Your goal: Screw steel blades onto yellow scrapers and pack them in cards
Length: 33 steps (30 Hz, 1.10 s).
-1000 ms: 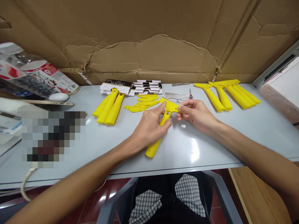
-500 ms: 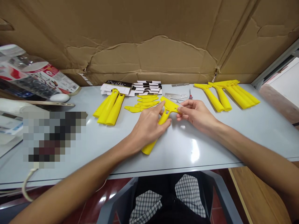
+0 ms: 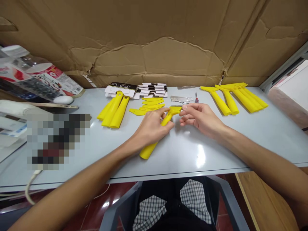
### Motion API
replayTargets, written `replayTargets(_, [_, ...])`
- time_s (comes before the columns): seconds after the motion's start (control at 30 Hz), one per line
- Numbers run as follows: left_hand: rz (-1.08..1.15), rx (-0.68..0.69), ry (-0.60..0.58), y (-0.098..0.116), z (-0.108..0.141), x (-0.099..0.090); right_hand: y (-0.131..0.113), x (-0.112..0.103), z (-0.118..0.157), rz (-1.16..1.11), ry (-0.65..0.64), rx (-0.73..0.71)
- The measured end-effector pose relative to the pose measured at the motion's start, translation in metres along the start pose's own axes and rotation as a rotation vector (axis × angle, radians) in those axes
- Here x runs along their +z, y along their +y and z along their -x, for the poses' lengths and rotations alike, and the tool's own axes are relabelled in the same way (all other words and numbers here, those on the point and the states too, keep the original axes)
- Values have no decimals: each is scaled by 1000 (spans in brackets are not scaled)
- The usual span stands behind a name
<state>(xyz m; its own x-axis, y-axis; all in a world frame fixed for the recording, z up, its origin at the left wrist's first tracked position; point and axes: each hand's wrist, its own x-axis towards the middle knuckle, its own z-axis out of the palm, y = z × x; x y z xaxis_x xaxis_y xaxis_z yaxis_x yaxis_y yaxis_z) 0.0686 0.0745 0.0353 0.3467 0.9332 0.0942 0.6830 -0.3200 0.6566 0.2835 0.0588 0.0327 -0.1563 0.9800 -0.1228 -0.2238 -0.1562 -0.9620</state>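
My left hand (image 3: 152, 126) is wrapped round the handle of a yellow plastic scraper (image 3: 148, 150), which lies slantwise with its head away from me and turned on edge. A thin blade-like strip shows along the top of the head. My right hand (image 3: 201, 118) is at the right end of the head, thumb and forefinger pinched together; what is between them, if anything, is too small to make out. Just beyond lie several thin yellow curved pieces (image 3: 154, 102), clear flat strips (image 3: 180, 98) and a small red-handled screwdriver (image 3: 196, 98).
Yellow handles (image 3: 117, 112) lie at the left beside folded cards (image 3: 152, 89). Several yellow scrapers (image 3: 245, 96) lie at the right. Further left are a white mouse (image 3: 63, 99), plastic bottles (image 3: 48, 77) and a cable (image 3: 30, 189). A cardboard wall (image 3: 156, 57) stands behind the table (image 3: 216, 154).
The scraper's head has been tilted from facing up to standing on edge, its handle end shifting slightly left. My left forefinger has come off the head's face and curled in.
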Motion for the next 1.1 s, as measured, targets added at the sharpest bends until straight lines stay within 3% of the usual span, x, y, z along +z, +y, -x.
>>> replayTargets(0.1, [275,-139,-74,2,-2,-7,-8,-7,-4,21,60,-27])
replayTargets(0.27, [748,-177,-201,0,-4,-9,-18,-23,-14,174,157,-140])
replayTargets(0.43, [1066,-229,-238,-14,-14,3,-14,-41,-23,756,161,-410])
replayTargets(0.53, [1130,-254,-274,-18,-20,4,-7,-49,-27,1152,92,-533])
replayTargets(0.67, [1115,-267,-271,-14,-19,1,1,-53,-31,1428,73,-508])
replayTargets(0.93, [1049,-166,-300,-9,-6,8,8,-39,-33,1560,183,-476])
replayTargets(1.1, [1109,-104,-326,-15,-5,11,12,-37,-34,1617,167,-441])
